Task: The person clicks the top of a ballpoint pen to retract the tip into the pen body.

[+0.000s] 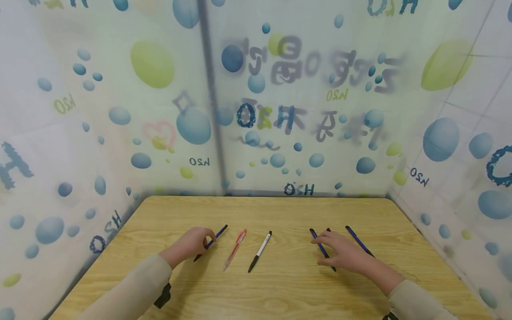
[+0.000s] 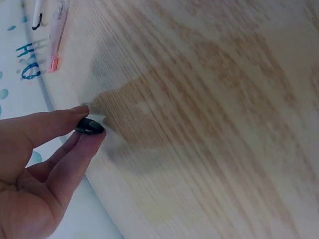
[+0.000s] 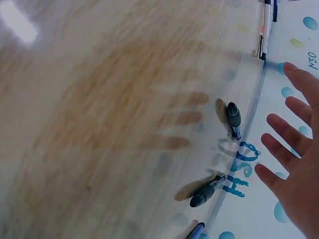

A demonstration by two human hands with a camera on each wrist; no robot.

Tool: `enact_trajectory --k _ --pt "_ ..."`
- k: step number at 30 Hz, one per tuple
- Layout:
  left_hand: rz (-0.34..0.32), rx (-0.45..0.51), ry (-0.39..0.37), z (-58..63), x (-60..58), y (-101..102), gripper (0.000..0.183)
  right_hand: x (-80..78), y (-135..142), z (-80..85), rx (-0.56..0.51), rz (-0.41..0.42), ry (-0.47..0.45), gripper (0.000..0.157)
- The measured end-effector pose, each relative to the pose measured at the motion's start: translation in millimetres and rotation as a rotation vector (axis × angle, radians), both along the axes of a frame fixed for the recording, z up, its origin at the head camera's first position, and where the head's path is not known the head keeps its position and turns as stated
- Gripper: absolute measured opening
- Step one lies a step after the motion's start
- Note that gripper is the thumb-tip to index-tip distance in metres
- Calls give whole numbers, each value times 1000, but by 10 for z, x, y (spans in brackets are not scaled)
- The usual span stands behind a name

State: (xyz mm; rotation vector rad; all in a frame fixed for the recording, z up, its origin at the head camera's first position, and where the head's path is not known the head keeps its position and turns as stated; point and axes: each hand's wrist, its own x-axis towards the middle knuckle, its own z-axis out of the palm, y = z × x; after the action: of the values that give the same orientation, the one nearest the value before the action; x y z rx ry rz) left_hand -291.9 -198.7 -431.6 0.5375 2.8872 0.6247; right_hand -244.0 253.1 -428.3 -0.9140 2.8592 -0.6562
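My left hand [image 1: 194, 244] pinches a blue pen [image 1: 219, 233] between thumb and fingers at the left of the table. In the left wrist view, the pen's dark end [image 2: 89, 126] pokes out between the fingertips. To its right lie a red pen [image 1: 235, 250] and a white pen with a black grip [image 1: 260, 252]. With fingers spread, my right hand [image 1: 344, 252] hovers over the right-hand pens and holds nothing. Beneath it are a blue pen [image 1: 320, 244] and another pen, mostly hidden, whose tip [image 1: 329, 230] shows. Another blue pen [image 1: 359, 240] lies on the far side.
The wooden table [image 1: 292, 284] carries all the pens. A pale curtain [image 1: 256, 178] with blue and green bubble prints hangs behind its back edge and at both sides. A dark band [image 1: 164, 297] sits at the left wrist.
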Motion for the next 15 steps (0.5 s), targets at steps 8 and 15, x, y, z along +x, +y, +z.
enact_trajectory --k 8,15 --pt "22 -35 -27 9 -16 -2 37 -23 22 -7 27 7 -16 58" --pt "23 -43 -46 34 12 1 36 -37 40 -14 41 11 -12 58"
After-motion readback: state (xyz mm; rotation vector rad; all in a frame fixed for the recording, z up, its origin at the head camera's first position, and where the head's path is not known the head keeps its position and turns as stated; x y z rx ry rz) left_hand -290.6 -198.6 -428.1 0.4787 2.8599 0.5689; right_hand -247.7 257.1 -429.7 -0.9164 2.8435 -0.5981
